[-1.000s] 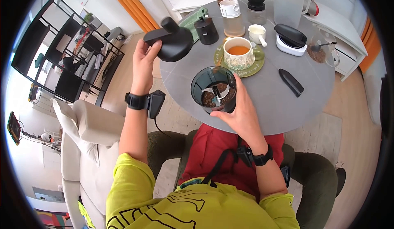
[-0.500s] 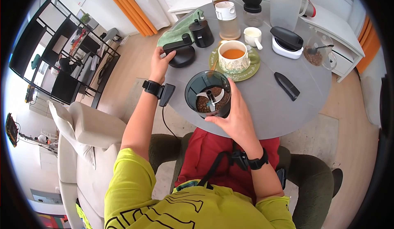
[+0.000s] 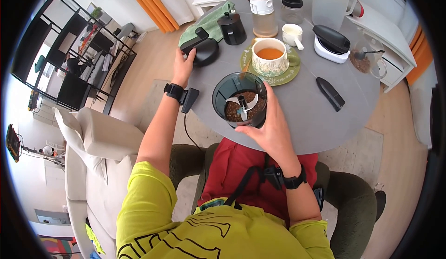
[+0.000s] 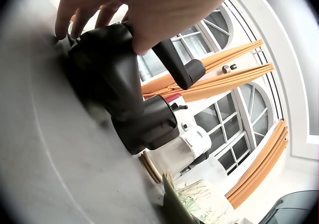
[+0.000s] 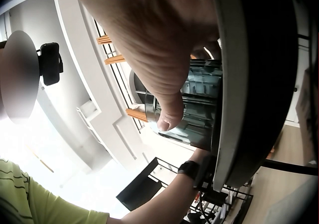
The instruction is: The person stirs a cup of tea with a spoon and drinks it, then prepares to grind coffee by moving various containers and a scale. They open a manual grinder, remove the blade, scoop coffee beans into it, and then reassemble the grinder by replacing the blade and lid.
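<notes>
**Two-Handed Grip at the Edge**

In the head view, the left hand (image 3: 184,64) is gripping a black lid (image 3: 207,53) near the rim of a round grey table (image 3: 306,115), beside a small black pot (image 3: 232,29). The right hand (image 3: 274,126) is clasping a tinted bowl (image 3: 225,91) at the near edge; a green saucer (image 3: 283,79) is sitting close behind, with open tabletop stretching rightward. In the left wrist view, thumb and fingers are pinching the lid. In the right wrist view, the thumb is pressing the bowl's wall.
</notes>
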Demonstrator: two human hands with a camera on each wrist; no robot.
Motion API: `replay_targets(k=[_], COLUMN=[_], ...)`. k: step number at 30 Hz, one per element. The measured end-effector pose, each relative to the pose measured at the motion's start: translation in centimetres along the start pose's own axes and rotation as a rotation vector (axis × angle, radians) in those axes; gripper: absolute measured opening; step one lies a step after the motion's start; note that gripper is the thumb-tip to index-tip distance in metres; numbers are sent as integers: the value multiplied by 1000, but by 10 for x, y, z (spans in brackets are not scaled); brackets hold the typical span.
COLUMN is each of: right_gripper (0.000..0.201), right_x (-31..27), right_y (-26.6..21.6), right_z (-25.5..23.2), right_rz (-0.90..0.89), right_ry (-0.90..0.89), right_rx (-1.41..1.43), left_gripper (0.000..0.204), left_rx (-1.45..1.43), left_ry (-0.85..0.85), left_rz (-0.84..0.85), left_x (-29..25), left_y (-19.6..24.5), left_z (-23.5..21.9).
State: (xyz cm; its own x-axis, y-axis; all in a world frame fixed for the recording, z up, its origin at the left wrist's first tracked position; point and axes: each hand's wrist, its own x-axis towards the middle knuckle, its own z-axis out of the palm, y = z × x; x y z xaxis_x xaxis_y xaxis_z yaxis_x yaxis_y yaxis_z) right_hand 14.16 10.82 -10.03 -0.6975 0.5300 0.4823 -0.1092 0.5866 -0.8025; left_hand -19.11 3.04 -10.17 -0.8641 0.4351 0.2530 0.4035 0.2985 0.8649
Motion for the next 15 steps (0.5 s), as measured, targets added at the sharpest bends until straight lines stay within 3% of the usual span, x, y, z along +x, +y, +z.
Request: replay_targets(k=[7,10,12,13,14,15], right_gripper=[108,107,107,107,107,107], right_x=[0,0,0,0,0,0], right_y=[1,3,1,0,-1,-2], right_z=[1,1,0,0,0,0], right_rz=[-12,-17,-20,-18,-10,-3], right_ry=[6,11,11,12,10,7], right_rx=[-12,-21,-12,-14,-11,-9], left_gripper=[58,61,62,59,59,52], left_rx=[-25,-157,3,42,41,25], left_ry=[-143,-113,25,94,92,61], left_rz=[-76,-4,132,206,205,314], left_x=[-17,-28,-32,-39,-47,-60], left_y=[12,16,20,32,43,62], left_z=[-13,-16,-23,-28,-32,-35])
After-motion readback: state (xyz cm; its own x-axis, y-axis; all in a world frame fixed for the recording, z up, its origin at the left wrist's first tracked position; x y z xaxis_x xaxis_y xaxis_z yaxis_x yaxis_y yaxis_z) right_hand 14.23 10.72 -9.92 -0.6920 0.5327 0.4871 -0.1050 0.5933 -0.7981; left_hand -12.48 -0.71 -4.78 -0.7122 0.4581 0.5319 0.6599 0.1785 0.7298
